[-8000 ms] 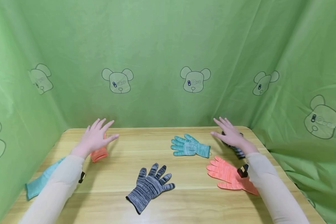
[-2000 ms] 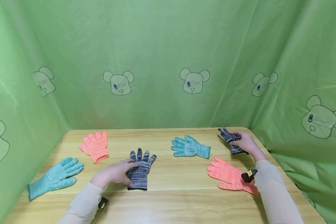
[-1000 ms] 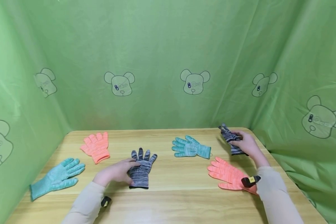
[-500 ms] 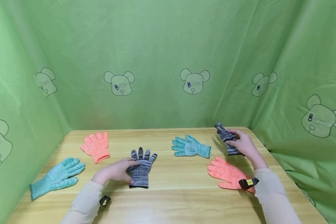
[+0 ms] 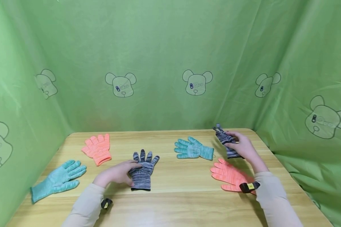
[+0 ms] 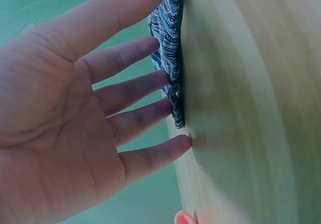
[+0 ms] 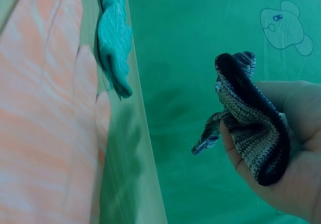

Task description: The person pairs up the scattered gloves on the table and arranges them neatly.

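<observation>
Near the table's middle lies a dark grey striped glove (image 5: 142,176), its fingers pointing away from me. My left hand (image 5: 120,172) rests its fingertips on that glove from the left. In the left wrist view the fingers of this hand are nearly straight and spread against the knit edge. At the back right my right hand (image 5: 242,146) pinches a second grey striped glove (image 5: 225,140) between thumb and fingers. The right wrist view shows its dark cuff (image 7: 251,118) folded in the grip, off the table.
A teal glove (image 5: 194,149) lies left of the right hand, and an orange glove (image 5: 230,176) lies below that arm. Another orange glove (image 5: 98,148) and a teal glove (image 5: 58,180) lie on the left. Green curtains (image 5: 159,37) surround the wooden table (image 5: 170,208).
Eight seconds ago both hands hovered open. The middle grey glove has since been turned and shifted away. My right hand has taken the other grey glove and moved left with it.
</observation>
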{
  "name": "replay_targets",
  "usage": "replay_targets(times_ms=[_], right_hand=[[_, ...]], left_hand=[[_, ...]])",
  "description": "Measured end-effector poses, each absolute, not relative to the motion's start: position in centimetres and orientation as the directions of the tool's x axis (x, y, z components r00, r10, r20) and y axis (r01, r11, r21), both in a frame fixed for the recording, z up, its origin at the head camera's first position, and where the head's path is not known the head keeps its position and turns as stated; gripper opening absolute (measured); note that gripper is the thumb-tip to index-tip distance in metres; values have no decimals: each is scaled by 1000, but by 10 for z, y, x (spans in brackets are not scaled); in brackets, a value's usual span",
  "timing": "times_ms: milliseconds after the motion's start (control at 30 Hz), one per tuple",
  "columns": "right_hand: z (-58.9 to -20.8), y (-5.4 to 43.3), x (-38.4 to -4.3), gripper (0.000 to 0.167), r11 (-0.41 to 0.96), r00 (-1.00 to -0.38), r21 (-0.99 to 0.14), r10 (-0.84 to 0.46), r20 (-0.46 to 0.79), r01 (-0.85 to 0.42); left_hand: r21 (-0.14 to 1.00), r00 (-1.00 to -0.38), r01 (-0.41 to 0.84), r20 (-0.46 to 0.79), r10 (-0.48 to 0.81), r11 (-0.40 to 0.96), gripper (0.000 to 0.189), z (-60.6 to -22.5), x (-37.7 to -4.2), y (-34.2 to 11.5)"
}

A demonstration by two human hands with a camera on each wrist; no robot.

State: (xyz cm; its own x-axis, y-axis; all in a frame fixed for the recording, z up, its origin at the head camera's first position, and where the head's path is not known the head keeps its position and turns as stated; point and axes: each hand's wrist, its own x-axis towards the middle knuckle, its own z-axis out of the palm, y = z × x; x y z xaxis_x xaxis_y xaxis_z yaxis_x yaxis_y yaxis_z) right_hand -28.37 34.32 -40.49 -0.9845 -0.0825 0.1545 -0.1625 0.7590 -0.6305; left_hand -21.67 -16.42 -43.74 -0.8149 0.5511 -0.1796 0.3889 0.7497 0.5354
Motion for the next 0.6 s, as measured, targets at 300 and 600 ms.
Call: replay_targets(times_ms=[300,600], right_hand=[[-399,325,-279,54,746,-979,-636,-107,175,-195],[-397,309,-277,54,742,-975,-634,-130,179,-215]], left_hand=[[538,-815,389,-177,552,748,83,-438,-217,-165],[537,-814,392,-176,554,747,81,-440,-218,-165]])
